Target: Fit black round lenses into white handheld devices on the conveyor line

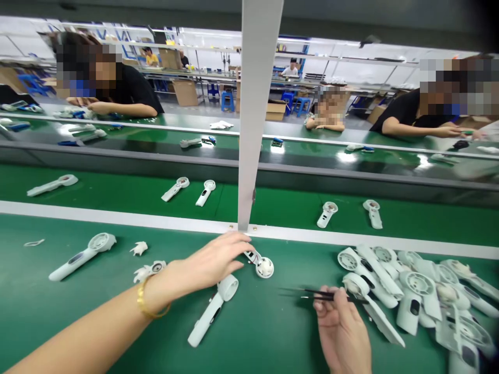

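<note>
My left hand (214, 259), with a yellow bracelet at the wrist, reaches over the green bench. Its fingers are apart and touch or hover at the handle end of a small white fan piece (264, 267) with dark red wires. Just below that hand lies a pale fan housing (210, 314) with a round head. My right hand (343, 322) holds black tweezers (322, 295) between thumb and fingers, their tips pointing left. Beside it on the right is a heap of pale fan housings (419, 285).
Another fan housing (83, 254) and white fan blades (139, 248) lie at left. A white upright post (251, 114) stands at the bench's far edge. Beyond it, a green conveyor belt (288, 200) carries several housings; people sit across from it.
</note>
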Demonstrator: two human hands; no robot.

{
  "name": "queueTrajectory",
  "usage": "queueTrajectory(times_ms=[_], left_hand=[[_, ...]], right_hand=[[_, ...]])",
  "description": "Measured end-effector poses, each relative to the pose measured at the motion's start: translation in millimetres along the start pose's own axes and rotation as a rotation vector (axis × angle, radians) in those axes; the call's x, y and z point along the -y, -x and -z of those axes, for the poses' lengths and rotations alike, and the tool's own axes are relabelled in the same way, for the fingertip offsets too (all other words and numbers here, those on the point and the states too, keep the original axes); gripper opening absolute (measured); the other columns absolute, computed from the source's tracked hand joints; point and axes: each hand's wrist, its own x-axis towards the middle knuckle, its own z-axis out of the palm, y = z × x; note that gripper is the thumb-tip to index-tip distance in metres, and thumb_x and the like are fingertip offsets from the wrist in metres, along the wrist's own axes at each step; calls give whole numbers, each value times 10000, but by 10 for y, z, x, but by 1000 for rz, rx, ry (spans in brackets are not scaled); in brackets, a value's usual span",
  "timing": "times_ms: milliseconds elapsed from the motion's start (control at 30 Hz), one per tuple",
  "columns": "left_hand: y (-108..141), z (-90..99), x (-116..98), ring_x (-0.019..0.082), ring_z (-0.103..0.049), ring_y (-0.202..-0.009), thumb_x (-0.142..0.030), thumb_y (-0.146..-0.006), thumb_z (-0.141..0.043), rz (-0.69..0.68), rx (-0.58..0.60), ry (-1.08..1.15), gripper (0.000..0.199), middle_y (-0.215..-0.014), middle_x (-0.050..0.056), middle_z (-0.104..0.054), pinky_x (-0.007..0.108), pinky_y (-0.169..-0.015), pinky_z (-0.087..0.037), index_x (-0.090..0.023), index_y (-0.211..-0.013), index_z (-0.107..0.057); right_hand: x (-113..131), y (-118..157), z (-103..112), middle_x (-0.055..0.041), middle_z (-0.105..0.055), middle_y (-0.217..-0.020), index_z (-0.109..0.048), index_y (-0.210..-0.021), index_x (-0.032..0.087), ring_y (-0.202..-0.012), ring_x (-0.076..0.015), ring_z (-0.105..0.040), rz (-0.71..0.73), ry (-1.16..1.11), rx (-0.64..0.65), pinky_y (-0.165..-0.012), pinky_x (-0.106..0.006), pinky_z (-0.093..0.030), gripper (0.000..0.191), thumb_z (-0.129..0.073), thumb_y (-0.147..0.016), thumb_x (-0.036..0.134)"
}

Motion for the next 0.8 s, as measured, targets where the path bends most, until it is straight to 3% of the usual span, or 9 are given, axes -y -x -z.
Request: queueTrajectory(times_ms=[67, 133, 233, 300, 433, 567, 700, 800], left_hand=[[-134, -181, -51, 216, -442, -1194, -125, -789, -633, -56, 73, -24, 479, -1243, 81, -504, 361, -1014, -371, -225, -1234, -490], [-303, -290, -35, 226, -494, -1098, -125, -769, -662, -65, 129, -64, 479, -1141, 80, -538, 354, -946, -410, -218, -1213, -508], [-466, -282, -70, 203, -550, -932, -129, -818, -598, -63, 196, -76, 301, -993, 62, -567, 317, -840, -441, -206, -1108, -572], [-482, -195, -201, 210, -551, -947, -167, -858, -547, -14, 188, 2, 294, -1017, 69, -574, 325, -843, -436, -210, -1149, -549], [-395, -86, -605, 202, -579, -950, -319, -943, -385, 199, 191, 433, 422, -999, 33, -627, 353, -847, -446, -301, -1360, -323], [-280, -340, -832, 148, -631, -701, -369, -950, -299, 415, 363, 906, 434, -935, 27, -640, 266, -620, -496, -288, -1374, -249], [-129, -685, -800, 130, -596, -573, -467, -939, -303, 539, 282, 743, 449, -978, 41, -625, 248, -518, -476, -306, -1358, -304], [-44, -797, -751, 203, -629, -857, -493, -885, -465, 457, 185, 491, 531, -1157, 52, -580, 326, -761, -506, -349, -1372, -311]], right_hand=[[-14, 6, -23, -5, -655, -771, -636, -782, 167, -626, -107, -597, 20, 12, 39, -518, -195, -535, 275, -788, -665, 364], [-11, 20, -31, 0, -653, -772, -640, -811, 175, -625, -109, -602, 42, 27, 65, -518, -196, -539, 271, -779, -678, 365], [49, 39, -13, -4, -659, -794, -655, -834, 175, -668, -122, -625, 60, 44, 56, -542, -196, -556, 288, -793, -660, 358], [129, 46, 16, -15, -668, -825, -664, -825, 168, -704, -135, -641, 69, 56, 56, -576, -205, -572, 285, -802, -649, 345], [305, 75, 73, -38, -681, -821, -673, -824, 152, -668, -143, -652, 198, 87, 72, -578, -221, -580, 249, -780, -682, 326], [327, 172, 63, -52, -682, -802, -669, -815, 143, -648, -174, -668, 478, 182, 4, -549, -252, -595, 191, -745, -722, 291], [183, 285, 43, -58, -665, -849, -668, -819, 147, -626, -172, -665, 770, 358, 86, -532, -280, -609, 67, -688, -764, 179], [93, 324, 80, -69, -651, -912, -665, -858, 164, -665, -186, -672, 783, 474, 236, -542, -309, -615, 77, -632, -797, 130]])
